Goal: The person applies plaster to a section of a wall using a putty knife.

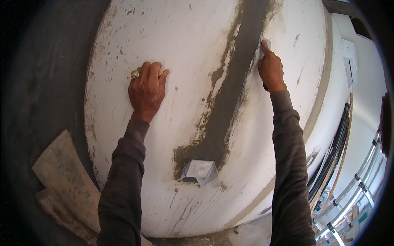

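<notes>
My right hand grips a putty knife, the forefinger stretched along its pale blade. That blade touches the right edge of a long strip of grey mortar running down the white wall. Left of the strip, my left hand is closed against the wall, knuckles up. A yellowish bit shows at each side of its fingers, but what they hold is mostly hidden. A patterned ring is on one finger. At the strip's lower end sits a wall box wrapped in clear plastic.
Worn boards lean at the lower left beside a dark grey surface. On the right stand black pipes and a metal ladder. A white box is fixed to the far-right wall. Mortar smears and chips mark the white wall.
</notes>
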A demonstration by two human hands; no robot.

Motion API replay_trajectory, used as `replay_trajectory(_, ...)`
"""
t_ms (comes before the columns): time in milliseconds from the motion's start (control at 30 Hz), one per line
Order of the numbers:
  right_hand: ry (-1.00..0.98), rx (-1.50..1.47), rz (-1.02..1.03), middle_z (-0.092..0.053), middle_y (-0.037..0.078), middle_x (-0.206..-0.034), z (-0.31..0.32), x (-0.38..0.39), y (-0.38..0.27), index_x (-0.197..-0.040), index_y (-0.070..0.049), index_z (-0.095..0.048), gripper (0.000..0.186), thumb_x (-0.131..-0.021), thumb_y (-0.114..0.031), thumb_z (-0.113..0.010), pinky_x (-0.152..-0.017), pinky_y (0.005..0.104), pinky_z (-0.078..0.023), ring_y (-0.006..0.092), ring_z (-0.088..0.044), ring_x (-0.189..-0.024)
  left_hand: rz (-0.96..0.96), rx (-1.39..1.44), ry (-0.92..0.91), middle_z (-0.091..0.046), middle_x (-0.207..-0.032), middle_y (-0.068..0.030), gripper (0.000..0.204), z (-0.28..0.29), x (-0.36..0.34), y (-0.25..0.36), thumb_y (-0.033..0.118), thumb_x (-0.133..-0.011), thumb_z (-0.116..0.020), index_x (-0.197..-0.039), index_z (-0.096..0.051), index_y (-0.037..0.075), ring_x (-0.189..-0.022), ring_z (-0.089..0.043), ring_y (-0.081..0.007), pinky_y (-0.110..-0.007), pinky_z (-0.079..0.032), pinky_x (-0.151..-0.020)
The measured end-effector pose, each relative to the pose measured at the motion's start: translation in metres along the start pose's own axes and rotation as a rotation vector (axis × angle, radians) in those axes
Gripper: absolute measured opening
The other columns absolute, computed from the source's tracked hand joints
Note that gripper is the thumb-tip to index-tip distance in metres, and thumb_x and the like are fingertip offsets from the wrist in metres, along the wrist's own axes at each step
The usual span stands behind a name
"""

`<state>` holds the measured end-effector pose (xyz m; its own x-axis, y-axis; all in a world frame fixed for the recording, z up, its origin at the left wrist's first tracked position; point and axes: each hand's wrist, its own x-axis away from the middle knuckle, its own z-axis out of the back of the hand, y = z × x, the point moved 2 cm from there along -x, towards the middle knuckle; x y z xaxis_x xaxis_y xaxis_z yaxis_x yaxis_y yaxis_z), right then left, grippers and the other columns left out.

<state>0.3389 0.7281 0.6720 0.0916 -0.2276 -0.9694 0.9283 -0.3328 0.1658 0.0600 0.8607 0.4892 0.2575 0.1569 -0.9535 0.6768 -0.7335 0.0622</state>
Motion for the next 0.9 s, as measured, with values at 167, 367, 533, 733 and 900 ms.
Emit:
replay_trajectory(167,-0.001,-0.049,0.006,-0.069,0.026,-0.103,0.009,-0.040,0.007,-0.145,-0.010,-0.047,0.063,-0.083,-0.001,-0.055,-0.086,0.0498,-0.053,0.0426,-0.067,-0.099,0.006,0.072,0.004,-0.063,-0.093,-0.0093,0.020,0.000,0.001,0.005,0.015,-0.090,-0.071,-0.104,-0.061,0.005,-0.079,-0.065,-0.0254,-0.037,-0.053,-0.066)
replay_trajectory(367,-0.042,0.021,-0.050,-0.069,0.027,-0.101,-0.002,-0.015,-0.006,-0.146,-0.011,-0.046,0.066,-0.082,-0.002,-0.058,-0.085,0.0492,-0.054,0.0432,-0.068,-0.097,-0.016,0.017,0.018,-0.062,-0.092,-0.0091,0.019,0.005,0.000,-0.001,0.014,-0.090,-0.071,-0.103,-0.060,0.005,-0.081,-0.064,-0.0256,-0.038,-0.052,-0.068)
replay_trajectory(533,0.044,-0.028,0.041,-0.070,0.025,-0.103,0.013,-0.059,0.018,-0.145,-0.011,-0.047,0.064,-0.083,-0.004,-0.059,-0.086,0.0484,-0.054,0.0424,-0.067,-0.099,0.003,0.079,0.020,-0.062,-0.092,-0.0088,0.020,-0.002,-0.001,0.006,0.014,-0.089,-0.071,-0.103,-0.060,0.005,-0.081,-0.063,-0.0255,-0.037,-0.052,-0.068)
replay_trajectory(733,-0.018,0.065,0.044,-0.069,0.025,-0.106,0.003,-0.037,0.004,-0.144,-0.011,-0.047,0.063,-0.082,-0.004,-0.058,-0.088,0.0483,-0.053,0.0408,-0.067,-0.101,0.000,0.042,0.033,-0.061,-0.090,-0.0088,0.020,0.004,0.000,0.001,0.015,-0.089,-0.071,-0.103,-0.060,0.005,-0.081,-0.063,-0.0249,-0.036,-0.052,-0.067)
replay_trajectory(900,0.009,-0.036,0.050,-0.070,0.024,-0.104,0.014,-0.070,0.012,-0.142,-0.009,-0.049,0.060,-0.083,-0.005,-0.061,-0.088,0.0485,-0.053,0.0406,-0.067,-0.101,0.000,0.060,0.021,-0.061,-0.090,-0.0086,0.020,-0.002,0.002,0.004,0.016,-0.090,-0.070,-0.103,-0.060,0.005,-0.081,-0.064,-0.0246,-0.036,-0.052,-0.067)
